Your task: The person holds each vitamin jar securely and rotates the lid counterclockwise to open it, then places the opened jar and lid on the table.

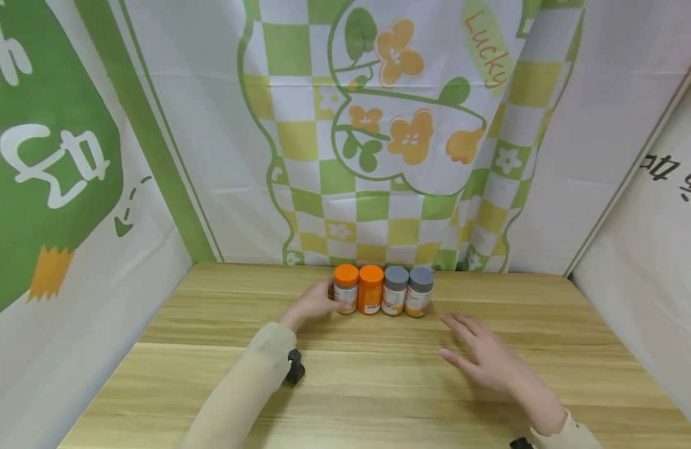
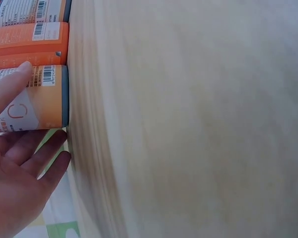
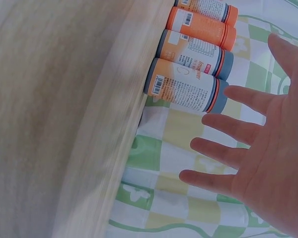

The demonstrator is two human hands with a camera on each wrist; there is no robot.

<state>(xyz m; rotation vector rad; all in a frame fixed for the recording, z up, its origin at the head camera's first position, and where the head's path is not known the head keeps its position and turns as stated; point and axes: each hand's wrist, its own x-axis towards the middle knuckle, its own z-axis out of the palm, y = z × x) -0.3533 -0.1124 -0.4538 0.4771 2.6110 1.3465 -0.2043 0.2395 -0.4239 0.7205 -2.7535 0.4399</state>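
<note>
Four supplement bottles would be a count, so: several supplement bottles stand upright in a tight row at the table's back. My left hand (image 1: 317, 304) is at the leftmost one, an orange-capped bottle (image 1: 347, 293) with a white and orange label. Its thumb lies across the label (image 2: 25, 106), and the fingers reach round the outer side. Beside that is an all-orange bottle (image 1: 370, 294), followed by a grey-capped bottle (image 1: 395, 296) and another grey-capped bottle (image 1: 419, 298) at the right end. My right hand (image 1: 486, 355) hovers right of the row, fingers spread, holding nothing.
The wood-grain table (image 1: 357, 386) runs up to a checked green, yellow and white cloth (image 1: 373, 206) hanging just behind the bottles. Printed cloth walls stand at the left (image 1: 149, 249) and right. A small black device (image 1: 294, 366) is strapped at the left wrist.
</note>
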